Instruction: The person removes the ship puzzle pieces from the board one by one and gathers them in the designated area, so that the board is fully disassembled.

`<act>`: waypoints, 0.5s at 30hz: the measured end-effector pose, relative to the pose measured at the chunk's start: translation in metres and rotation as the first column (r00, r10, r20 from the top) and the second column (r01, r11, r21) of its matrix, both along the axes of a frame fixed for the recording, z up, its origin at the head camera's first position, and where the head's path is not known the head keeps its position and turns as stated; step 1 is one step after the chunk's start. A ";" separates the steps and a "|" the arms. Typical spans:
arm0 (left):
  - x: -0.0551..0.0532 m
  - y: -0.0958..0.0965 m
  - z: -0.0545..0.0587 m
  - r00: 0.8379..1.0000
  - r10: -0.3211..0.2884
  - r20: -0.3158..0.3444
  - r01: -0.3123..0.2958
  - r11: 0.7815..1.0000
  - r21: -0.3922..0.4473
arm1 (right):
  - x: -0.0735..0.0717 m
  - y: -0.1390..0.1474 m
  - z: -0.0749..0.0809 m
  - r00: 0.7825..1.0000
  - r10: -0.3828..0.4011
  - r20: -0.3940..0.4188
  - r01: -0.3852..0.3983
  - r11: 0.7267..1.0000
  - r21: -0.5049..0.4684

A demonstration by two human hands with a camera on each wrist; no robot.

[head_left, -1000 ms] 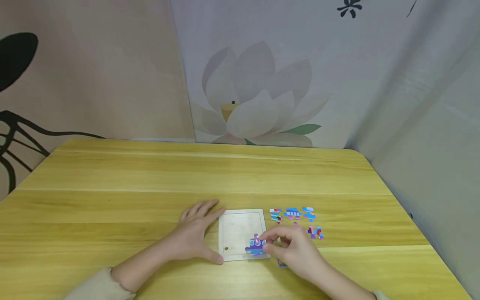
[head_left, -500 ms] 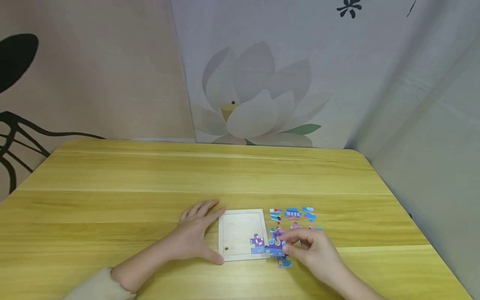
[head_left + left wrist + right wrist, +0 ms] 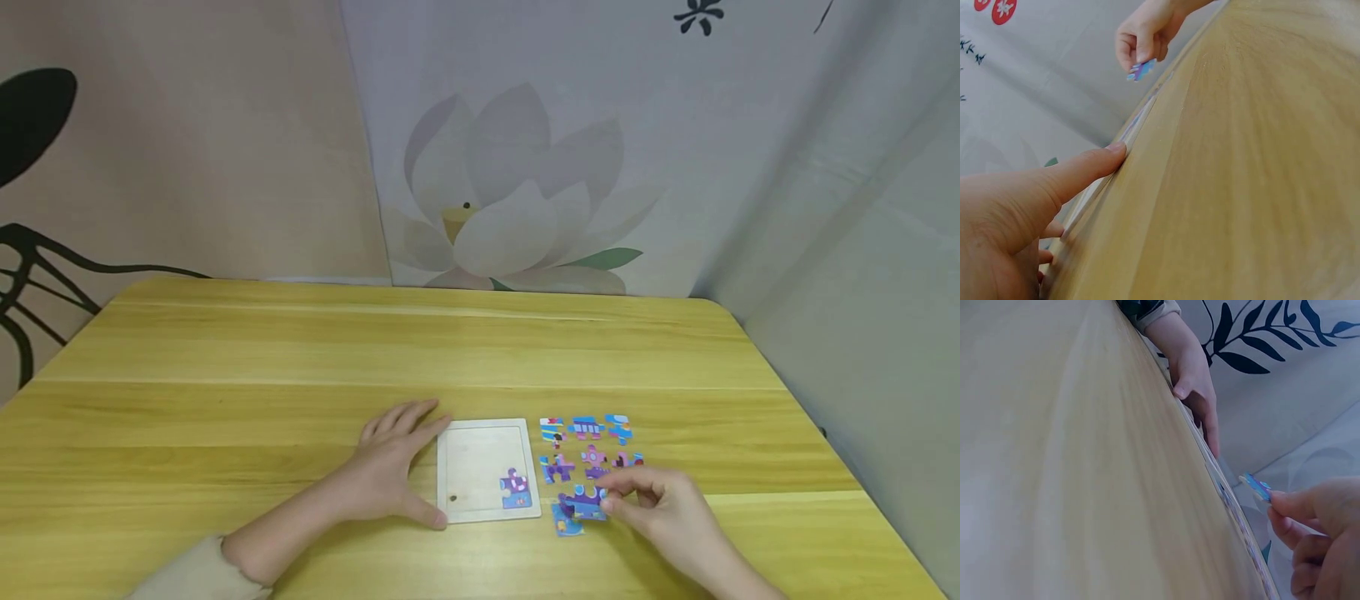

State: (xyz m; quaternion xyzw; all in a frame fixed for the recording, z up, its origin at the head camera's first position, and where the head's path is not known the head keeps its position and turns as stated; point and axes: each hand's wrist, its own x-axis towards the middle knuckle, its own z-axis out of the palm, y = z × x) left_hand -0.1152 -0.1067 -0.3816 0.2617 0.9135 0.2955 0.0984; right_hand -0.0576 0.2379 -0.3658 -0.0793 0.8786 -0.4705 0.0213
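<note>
My left hand (image 3: 378, 475) rests at the left edge of a pale square puzzle tray (image 3: 476, 458), its thumb and fingers spread along that side. In the tray's lower right corner lies a purple and blue puzzle piece (image 3: 516, 492). To the right of the tray, my right hand (image 3: 663, 508) pinches another purple and blue jigsaw piece (image 3: 587, 504) between thumb and fingertips. Both wrist views show this jigsaw piece (image 3: 1141, 70) held above the table. It partly covers a blue puzzle piece (image 3: 567, 523) in the head view.
Several loose puzzle pieces (image 3: 587, 427) lie in rows right of the tray on the wooden table (image 3: 300, 358). Behind the table hangs a pale curtain (image 3: 540, 167) with a printed flower. A dark chair-like shape (image 3: 26, 250) appears at the far left.
My right hand has carried the pinched jigsaw piece rightward, from over the tray to over the loose pieces. The piece in the tray's corner has come into full view. My left hand stays put.
</note>
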 end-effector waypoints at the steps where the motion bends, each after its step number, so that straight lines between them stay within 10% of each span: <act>1: 0.000 0.000 0.000 1.000 0.000 -0.001 0.000 1.000 0.001 | 0.001 0.002 0.000 1.000 0.000 0.011 0.000 1.000 0.004; 15: 0.001 0.001 -0.001 1.000 0.003 0.001 -0.003 1.000 0.001 | 0.002 0.022 -0.007 0.998 0.051 0.026 -0.050 0.999 -0.014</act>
